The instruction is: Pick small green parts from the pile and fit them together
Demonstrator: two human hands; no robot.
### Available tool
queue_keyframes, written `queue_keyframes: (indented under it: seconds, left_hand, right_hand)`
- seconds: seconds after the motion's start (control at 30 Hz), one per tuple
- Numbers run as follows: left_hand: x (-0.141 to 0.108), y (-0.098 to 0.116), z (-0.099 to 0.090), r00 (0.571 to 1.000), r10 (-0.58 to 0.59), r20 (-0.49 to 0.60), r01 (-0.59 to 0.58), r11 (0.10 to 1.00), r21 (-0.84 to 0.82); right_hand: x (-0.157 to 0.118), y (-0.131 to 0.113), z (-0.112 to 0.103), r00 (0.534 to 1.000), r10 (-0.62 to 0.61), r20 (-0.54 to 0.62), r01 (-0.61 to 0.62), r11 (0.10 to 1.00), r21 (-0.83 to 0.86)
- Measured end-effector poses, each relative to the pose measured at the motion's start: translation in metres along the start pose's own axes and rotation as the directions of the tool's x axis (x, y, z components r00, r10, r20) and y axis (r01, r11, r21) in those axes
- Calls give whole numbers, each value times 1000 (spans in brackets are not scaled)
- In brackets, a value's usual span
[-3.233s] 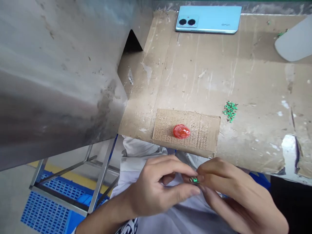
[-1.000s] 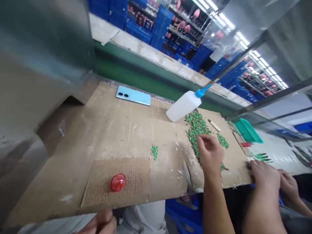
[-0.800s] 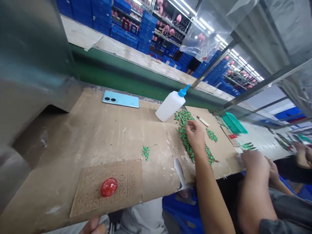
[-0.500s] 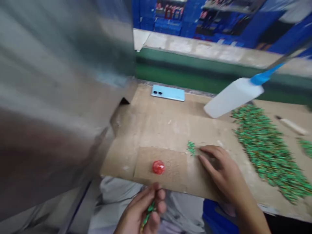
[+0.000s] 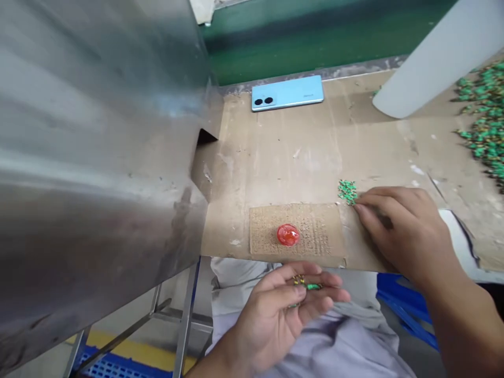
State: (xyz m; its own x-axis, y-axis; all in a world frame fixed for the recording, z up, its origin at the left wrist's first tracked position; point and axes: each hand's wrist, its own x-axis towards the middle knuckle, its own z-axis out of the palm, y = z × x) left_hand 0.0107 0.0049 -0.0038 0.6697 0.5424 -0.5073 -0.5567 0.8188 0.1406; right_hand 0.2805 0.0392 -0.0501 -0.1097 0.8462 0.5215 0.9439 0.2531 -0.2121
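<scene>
The person's left hand (image 5: 275, 320) is above the lap, palm turned up, and its fingers are half curled. They loosely hold some small green and gold pieces (image 5: 306, 284), which lie on the fingers. Part of these pieces is hidden by the fingers, and they are too small for me to tell their exact shape. The right hand (image 5: 401, 231) rests on the cardboard work surface (image 5: 299, 152). Its fingers are a little bent, not clenched, and I see nothing held in them. Their tips are just beside a small pile of green pieces (image 5: 347, 191).

A bigger spread of green pieces (image 5: 486, 115) lies at the upper right and is cut off by the edge of the view. A white plastic bottle (image 5: 437, 63) lies above it, also cut off, and I cannot see what is inside. Near the table edge, a piece of rough cardboard (image 5: 295, 231) carries a shiny red dome-shaped object (image 5: 287, 234). A light blue phone (image 5: 287, 93) lies at the far edge. A steel panel (image 5: 90, 157) covers the left side of the view.
</scene>
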Motion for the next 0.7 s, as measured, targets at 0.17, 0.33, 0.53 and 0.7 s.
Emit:
queue_keyframes:
  seconds: [0.17,0.33,0.53,0.7]
  left_hand:
    - [0,1,-9,999,-41,24,37,990,136]
    - [0,0,-9,996,-87,31,79,976,202]
    - [2,0,-5,994,-110,6,106,967,232]
    - [4,-5,-16,994,-110,4,105,960,260]
  right_hand:
    - [0,-2,-1,1000,16,11,-16,1000,2]
    - [-1,-4,-4,997,78,27,-79,996,48]
    - [-5,-5,-4,988,154,15,-154,984,84]
    - [-2,-7,-7,992,122,23,-124,985,119]
